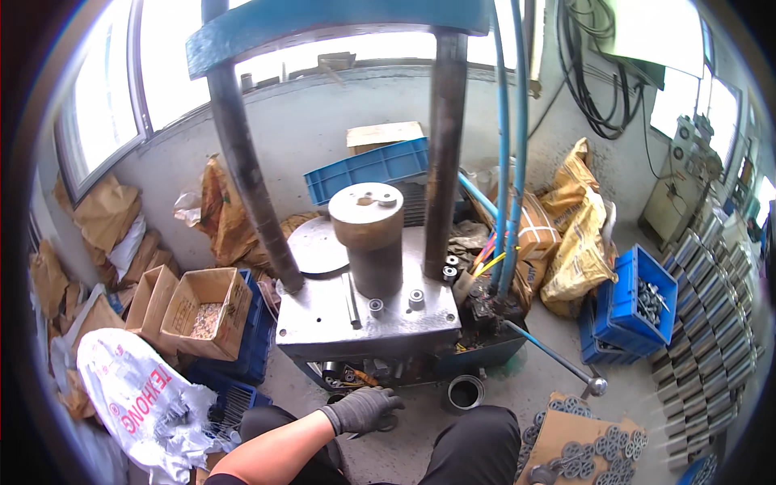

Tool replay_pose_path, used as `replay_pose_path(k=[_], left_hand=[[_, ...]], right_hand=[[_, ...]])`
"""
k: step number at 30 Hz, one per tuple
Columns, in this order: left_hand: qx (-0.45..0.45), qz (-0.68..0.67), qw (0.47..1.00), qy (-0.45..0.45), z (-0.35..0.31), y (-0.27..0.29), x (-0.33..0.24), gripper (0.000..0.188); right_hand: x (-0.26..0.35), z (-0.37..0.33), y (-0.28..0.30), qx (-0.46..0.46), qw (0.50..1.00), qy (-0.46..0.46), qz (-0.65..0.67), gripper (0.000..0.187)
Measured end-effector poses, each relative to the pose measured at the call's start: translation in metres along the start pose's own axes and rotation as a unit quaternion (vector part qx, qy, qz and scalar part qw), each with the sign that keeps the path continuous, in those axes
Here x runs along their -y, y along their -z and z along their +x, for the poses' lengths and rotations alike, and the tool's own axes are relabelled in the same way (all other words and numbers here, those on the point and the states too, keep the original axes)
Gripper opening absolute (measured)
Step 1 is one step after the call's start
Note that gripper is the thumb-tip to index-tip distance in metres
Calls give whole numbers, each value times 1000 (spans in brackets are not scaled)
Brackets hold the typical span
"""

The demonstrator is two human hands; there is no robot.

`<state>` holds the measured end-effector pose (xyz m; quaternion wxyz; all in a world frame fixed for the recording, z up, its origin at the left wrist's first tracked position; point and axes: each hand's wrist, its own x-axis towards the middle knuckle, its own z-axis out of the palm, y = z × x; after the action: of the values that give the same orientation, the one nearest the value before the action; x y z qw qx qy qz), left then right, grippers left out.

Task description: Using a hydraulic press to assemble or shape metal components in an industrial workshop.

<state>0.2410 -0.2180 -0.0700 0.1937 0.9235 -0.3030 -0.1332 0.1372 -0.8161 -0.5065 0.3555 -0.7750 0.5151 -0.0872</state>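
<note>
My left hand (360, 411) wears a dark grey glove and hovers over my lap, close to the front of a press. Its fingers are curled, and a small dark metal edge shows beneath them, too hidden to name. At the lower right edge, a dark grey shape by the spoked metal wheels (575, 459) may be my right glove; its fingers cannot be made out. Before me, a thick steel cylinder (377, 242) stands on the press bed (323, 319). One small ring-shaped part (388, 200) lies on top of it. Two small bushings (416, 300) and a metal rod (351, 301) are nearby.
A blue press beam (339, 32) spans two steel columns. A lever with a ball end (596, 386) juts out at right. A dark round can (464, 394) sits on the floor. Blue crates (637, 299), stacked metal tubes (703, 339), a cardboard box (208, 311) and sacks surround me.
</note>
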Motion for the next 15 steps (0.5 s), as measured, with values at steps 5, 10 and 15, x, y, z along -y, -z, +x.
replay_pose_path(k=[5,10,15], left_hand=[[-5,-12,1000,-15,1,10,-2,41],[18,21,999,-37,3,6,-1,44],[-14,33,998,-54,6,2,-2,42]], right_hand=[[80,14,12,157,986,-10,60,32],[151,26,14,314,944,-22,101,33],[229,34,1,473,871,-35,127,34]])
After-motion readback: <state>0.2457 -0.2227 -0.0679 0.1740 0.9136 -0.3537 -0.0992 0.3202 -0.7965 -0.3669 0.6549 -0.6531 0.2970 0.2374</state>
